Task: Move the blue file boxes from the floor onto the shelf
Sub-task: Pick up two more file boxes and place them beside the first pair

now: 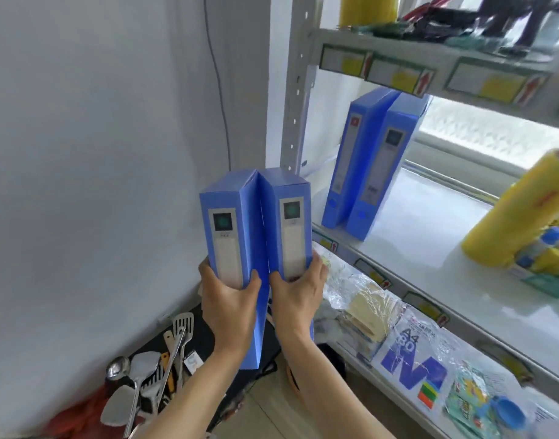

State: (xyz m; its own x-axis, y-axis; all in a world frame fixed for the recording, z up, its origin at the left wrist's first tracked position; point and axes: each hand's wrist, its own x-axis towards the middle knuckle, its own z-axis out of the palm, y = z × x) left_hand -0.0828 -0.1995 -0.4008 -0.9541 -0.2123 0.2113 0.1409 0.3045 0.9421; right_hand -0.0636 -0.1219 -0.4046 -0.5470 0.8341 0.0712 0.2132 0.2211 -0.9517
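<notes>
Nearest us, our left hand (229, 307) wraps the bottom of one blue file box (229, 231), and our right hand (298, 296) clasps the bottom of a second box (289, 223). Both boxes are upright in the air, touching, left of the shelf (408, 245). We count four blue boxes: two in our hands, two standing boxes (363, 166) leaning together at the far left of the shelf. The shelf post (295, 90) stands just beyond our pair, so a careless swing right could clip it. Held only at the base, a box could tip. On landing we might knock the yellow roll (515, 213), far right.
</notes>
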